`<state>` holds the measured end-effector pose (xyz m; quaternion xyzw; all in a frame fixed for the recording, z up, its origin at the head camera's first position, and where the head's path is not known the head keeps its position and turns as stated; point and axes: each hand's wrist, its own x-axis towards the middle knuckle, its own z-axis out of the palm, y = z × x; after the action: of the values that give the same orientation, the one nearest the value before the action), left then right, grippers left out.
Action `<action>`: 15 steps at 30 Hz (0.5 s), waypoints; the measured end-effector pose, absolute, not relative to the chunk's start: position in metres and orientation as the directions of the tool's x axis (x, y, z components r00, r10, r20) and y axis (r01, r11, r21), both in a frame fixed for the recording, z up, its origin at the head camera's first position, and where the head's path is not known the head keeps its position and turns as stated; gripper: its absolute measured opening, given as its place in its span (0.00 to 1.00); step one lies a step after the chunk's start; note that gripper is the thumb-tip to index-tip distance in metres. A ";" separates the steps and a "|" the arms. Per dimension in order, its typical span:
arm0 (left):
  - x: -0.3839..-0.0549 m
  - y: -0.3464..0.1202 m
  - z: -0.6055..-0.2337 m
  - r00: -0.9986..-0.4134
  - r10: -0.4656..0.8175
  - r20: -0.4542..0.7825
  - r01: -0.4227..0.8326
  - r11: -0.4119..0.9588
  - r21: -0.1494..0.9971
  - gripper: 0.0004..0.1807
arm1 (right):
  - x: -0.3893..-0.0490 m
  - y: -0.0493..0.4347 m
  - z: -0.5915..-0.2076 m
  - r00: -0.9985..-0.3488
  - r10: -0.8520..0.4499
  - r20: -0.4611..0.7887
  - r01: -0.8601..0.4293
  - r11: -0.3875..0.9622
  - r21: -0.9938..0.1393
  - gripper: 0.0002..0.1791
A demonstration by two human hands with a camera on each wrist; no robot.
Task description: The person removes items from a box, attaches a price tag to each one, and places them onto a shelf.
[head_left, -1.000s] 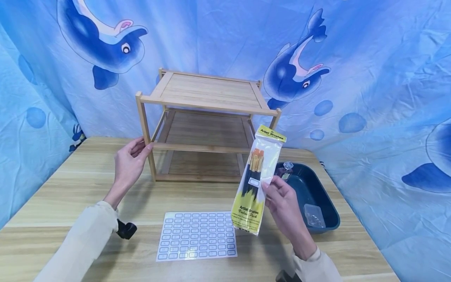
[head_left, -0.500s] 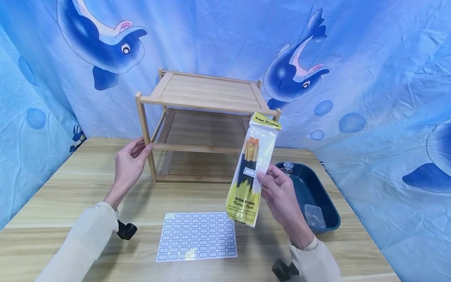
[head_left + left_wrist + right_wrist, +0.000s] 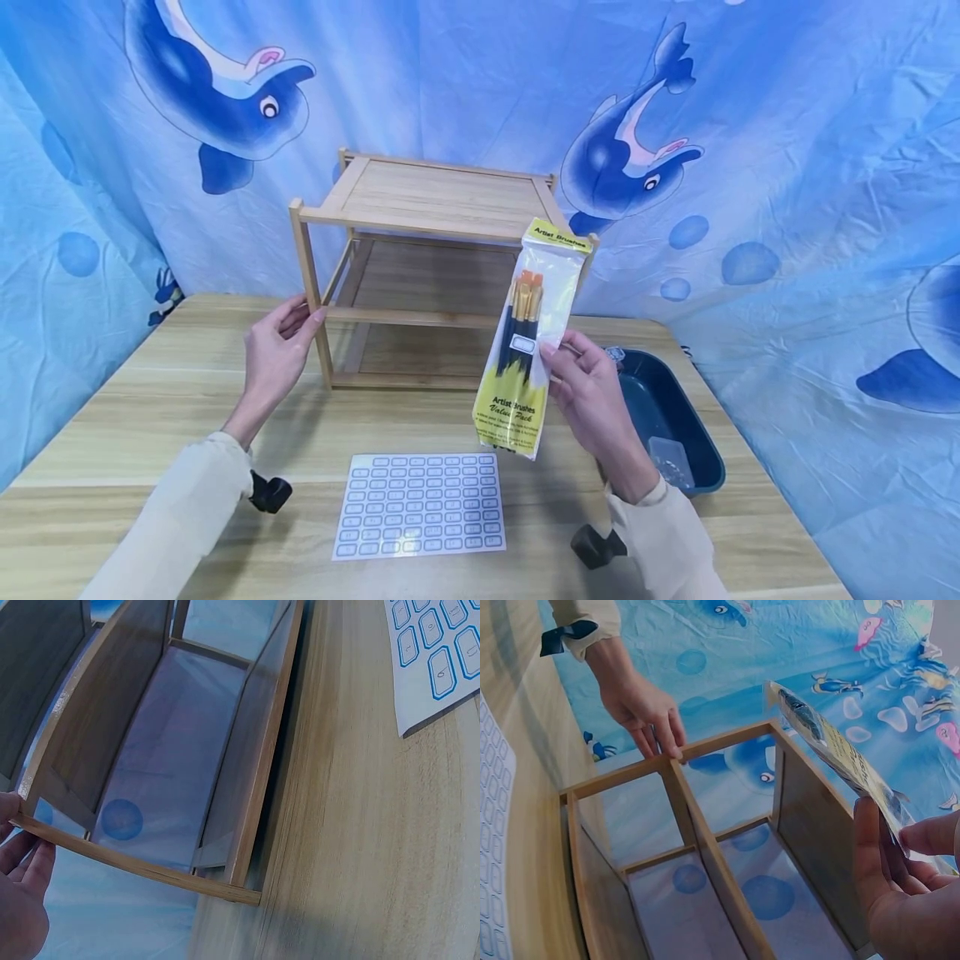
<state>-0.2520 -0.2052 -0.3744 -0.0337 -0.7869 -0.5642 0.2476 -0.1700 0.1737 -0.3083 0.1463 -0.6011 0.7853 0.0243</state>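
My right hand (image 3: pixel 591 390) pinches a clear pack of artist brushes (image 3: pixel 517 367) by its right edge, thumb in front. Black-handled brushes with orange tips show through the plastic, and a small white label sits over their handles. In the head view the pack is raised, overlapping the right front of a three-tier wooden shelf (image 3: pixel 442 190). At the shelf's front left post, level with the middle tier, my left hand (image 3: pixel 276 350) holds the wood between thumb and fingers. The right wrist view shows the pack (image 3: pixel 847 757) nearly edge-on beside the shelf.
A sheet of blue-framed number labels (image 3: pixel 420 507) lies on the table (image 3: pixel 135 433) in front of the shelf. To the right stands a dark teal basin (image 3: pixel 708 450) with a small clear box (image 3: pixel 671 461) inside. A blue dolphin-print curtain (image 3: pixel 465 75) hangs behind.
My right hand has lifted the brush pack and carried it left, further across the shelf's front. The left hand stays on the post.
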 end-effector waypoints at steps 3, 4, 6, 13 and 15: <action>-0.252 -0.205 -0.374 -0.870 -0.229 0.436 0.338 0.364 0.868 0.28 | -0.173 0.172 -0.304 -0.952 -0.143 0.272 -0.226 -0.272 -0.935 0.10; -0.252 -0.204 -0.374 -0.869 -0.230 0.437 0.340 0.365 0.867 0.28 | -0.174 0.172 -0.303 -0.950 -0.146 0.276 -0.230 -0.271 -0.935 0.10; -0.252 -0.204 -0.374 -0.869 -0.230 0.439 0.342 0.363 0.867 0.28 | -0.176 0.171 -0.300 -0.947 -0.152 0.283 -0.235 -0.270 -0.934 0.10; -0.251 -0.204 -0.374 -0.873 -0.227 0.432 0.335 0.365 0.869 0.28 | -0.183 0.168 -0.290 -0.941 -0.154 0.302 -0.255 -0.264 -0.930 0.08; -0.251 -0.205 -0.374 -0.873 -0.227 0.431 0.333 0.368 0.868 0.28 | -0.185 0.167 -0.287 -0.939 -0.155 0.306 -0.260 -0.258 -0.930 0.08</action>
<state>-0.2506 -0.2048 -0.3738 -0.0335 -0.7884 -0.5613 0.2496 -0.1848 0.1672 -0.2872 0.1706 -0.6082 0.7745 0.0342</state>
